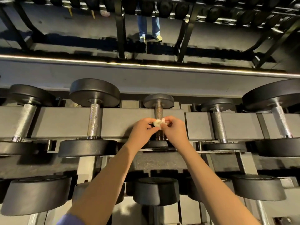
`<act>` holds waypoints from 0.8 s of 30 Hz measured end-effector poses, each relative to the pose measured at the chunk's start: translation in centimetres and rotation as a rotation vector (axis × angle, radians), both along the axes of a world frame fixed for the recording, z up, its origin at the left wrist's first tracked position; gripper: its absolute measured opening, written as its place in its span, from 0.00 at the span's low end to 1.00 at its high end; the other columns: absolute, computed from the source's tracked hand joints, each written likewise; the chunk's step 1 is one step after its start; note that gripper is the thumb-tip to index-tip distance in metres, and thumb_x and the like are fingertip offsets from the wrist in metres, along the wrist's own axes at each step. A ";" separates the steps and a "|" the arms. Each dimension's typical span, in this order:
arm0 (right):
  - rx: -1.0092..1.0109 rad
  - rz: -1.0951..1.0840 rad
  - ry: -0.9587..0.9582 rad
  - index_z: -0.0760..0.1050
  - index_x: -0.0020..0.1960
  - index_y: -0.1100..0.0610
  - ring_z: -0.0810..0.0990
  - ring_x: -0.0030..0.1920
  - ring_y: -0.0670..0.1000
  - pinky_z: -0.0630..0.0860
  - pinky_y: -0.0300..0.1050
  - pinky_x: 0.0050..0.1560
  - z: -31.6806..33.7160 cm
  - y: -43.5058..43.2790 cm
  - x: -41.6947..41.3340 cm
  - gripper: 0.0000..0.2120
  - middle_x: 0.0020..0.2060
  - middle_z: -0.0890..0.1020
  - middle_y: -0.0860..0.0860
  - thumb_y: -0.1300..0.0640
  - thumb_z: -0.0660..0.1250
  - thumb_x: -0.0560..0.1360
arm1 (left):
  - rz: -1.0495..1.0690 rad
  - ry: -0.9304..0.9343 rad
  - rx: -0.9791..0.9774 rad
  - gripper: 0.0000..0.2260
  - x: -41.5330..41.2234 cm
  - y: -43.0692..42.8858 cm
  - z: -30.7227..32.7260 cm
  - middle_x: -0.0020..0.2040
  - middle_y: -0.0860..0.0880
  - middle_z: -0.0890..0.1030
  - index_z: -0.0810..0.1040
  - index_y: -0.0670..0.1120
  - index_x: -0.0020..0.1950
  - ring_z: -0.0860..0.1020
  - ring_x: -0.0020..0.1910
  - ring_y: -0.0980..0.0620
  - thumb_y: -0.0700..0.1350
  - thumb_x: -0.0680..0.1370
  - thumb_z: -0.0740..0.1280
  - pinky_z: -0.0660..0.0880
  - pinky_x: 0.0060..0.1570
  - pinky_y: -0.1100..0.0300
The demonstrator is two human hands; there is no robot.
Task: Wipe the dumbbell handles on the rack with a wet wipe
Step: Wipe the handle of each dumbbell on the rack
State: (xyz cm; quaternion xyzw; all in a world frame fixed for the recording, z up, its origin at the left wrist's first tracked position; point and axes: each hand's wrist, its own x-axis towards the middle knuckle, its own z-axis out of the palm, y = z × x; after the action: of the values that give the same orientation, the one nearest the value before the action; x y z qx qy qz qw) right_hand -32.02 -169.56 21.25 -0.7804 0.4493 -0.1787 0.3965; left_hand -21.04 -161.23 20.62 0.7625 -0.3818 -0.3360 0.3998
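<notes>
Both hands up at top row of rack (123, 122). Left hand (142, 129) pinches white wet wipe (157, 123) from 9 o'clock side. Right hand (174, 129) pinches same wipe from 3 o'clock side. Wipe bunched up small, over middle dumbbell handle (158, 111); cannot tell if touching. Handle runs 12 to 6 o'clock. Bigger dumbbell (95, 117) at 9 o'clock, thinner dumbbell (218, 122) at 3 o'clock. Legs in blue jeans (148, 25) at 12 o'clock.

Dumbbells (95, 117) on grey rack (68, 122)
</notes>
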 end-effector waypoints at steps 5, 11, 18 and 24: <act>0.065 -0.051 -0.120 0.80 0.55 0.58 0.77 0.39 0.40 0.70 0.27 0.37 -0.1 0.3 -0.9 0.09 0.41 0.81 0.47 0.60 0.67 0.76 | 0.088 0.008 -0.077 0.05 -0.8 -0.9 0.9 0.48 0.53 0.79 0.78 0.49 0.51 0.76 0.44 0.61 0.44 0.76 0.70 0.69 0.36 0.74; 0.068 -0.191 -0.131 0.70 0.67 0.55 0.72 0.55 0.41 0.68 0.37 0.57 -1.3 2.5 -0.6 0.16 0.55 0.72 0.43 0.53 0.58 0.81 | 0.365 -0.124 -0.163 0.08 1.8 -2.7 0.9 0.40 0.50 0.75 0.72 0.47 0.39 0.72 0.40 0.53 0.42 0.77 0.67 0.65 0.34 0.69; 0.023 -0.195 -0.086 0.74 0.63 0.55 0.75 0.56 0.46 0.73 0.43 0.57 -2.0 2.1 -0.6 0.16 0.55 0.78 0.48 0.49 0.56 0.81 | 0.161 -0.299 -0.143 0.03 1.6 -4.6 0.0 0.40 0.48 0.76 0.73 0.44 0.45 0.75 0.38 0.51 0.39 0.79 0.64 0.72 0.34 0.59; -0.052 -0.178 -0.110 0.77 0.57 0.55 0.76 0.51 0.47 0.74 0.45 0.52 -2.4 2.0 -0.5 0.14 0.49 0.79 0.48 0.50 0.55 0.81 | 0.144 -0.078 -0.104 0.06 0.2 -1.6 -0.8 0.39 0.54 0.78 0.75 0.50 0.45 0.76 0.37 0.58 0.39 0.77 0.67 0.71 0.34 0.72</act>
State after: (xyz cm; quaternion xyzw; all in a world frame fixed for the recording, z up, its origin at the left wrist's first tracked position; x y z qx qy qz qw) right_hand -32.49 -167.60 18.89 -0.7365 0.4896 -0.2672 0.3828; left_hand -20.80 -162.83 19.86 0.7787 -0.3584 -0.2561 0.4468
